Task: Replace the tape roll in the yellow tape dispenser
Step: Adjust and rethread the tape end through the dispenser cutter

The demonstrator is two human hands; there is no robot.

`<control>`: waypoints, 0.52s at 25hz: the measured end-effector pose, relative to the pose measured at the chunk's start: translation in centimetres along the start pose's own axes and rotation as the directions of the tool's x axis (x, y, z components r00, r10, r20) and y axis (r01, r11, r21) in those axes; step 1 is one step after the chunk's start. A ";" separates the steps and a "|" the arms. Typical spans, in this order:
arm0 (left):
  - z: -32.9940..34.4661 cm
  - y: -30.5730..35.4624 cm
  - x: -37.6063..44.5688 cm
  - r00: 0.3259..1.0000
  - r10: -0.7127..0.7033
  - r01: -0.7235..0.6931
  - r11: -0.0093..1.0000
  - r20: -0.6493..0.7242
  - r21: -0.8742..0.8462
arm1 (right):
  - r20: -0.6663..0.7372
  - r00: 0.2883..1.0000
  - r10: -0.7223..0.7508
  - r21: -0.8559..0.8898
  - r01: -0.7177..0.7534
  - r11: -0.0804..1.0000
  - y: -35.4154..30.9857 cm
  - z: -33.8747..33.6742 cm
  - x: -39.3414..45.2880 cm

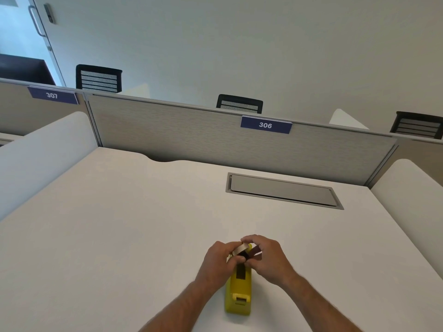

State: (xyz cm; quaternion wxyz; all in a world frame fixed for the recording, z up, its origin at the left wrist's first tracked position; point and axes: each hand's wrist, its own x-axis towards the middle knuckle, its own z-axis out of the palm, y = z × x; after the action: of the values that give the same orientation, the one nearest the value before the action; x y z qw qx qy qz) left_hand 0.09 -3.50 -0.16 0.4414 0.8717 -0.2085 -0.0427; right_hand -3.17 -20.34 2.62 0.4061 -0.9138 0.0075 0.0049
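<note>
A yellow tape dispenser (238, 292) lies on the white desk (119, 236) near the front edge, its cutter end toward me. Just above its far end, both hands meet. My left hand (218, 262) pinches a pale tape roll (242, 248) from the left. My right hand (268, 257) grips the same roll from the right, and a dark piece, perhaps the core holder (253, 252), shows between its fingers. The roll sits tilted over the dispenser's open slot. Whether it touches the dispenser is hidden by the fingers.
A grey cable hatch (282, 190) is set into the desk at the back right. A grey partition with a blue "306" sign (265, 125) closes the far side. White side panels (43, 152) flank the desk. Black chairs (98, 77) stand beyond.
</note>
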 end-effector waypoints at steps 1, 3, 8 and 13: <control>-0.3 0.0 0.1 1.000 0.001 0.000 1.000 0.017 -0.011 | -0.006 1.000 -0.003 0.006 0.003 1.000 0.1 0.0 0.0; -0.9 0.1 0.1 0.998 0.004 -0.001 0.999 0.064 -0.046 | -0.016 1.000 0.014 0.042 -0.014 0.999 0.3 -0.1 0.0; -1.4 0.1 0.2 0.992 0.008 0.005 0.994 0.128 -0.105 | -0.019 0.996 0.088 0.191 -0.083 0.978 1.0 -0.3 -0.2; -1.1 -0.3 0.4 0.994 -0.019 0.047 0.963 0.106 -0.265 | -0.048 0.994 0.103 0.304 -0.083 0.949 1.3 -0.3 -0.5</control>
State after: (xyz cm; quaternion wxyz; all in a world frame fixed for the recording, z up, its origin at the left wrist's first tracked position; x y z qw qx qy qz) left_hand 0.78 -2.69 0.31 0.5426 0.8044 -0.2087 -0.1225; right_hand -3.69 -21.44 1.91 0.5396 -0.8395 0.0642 -0.0063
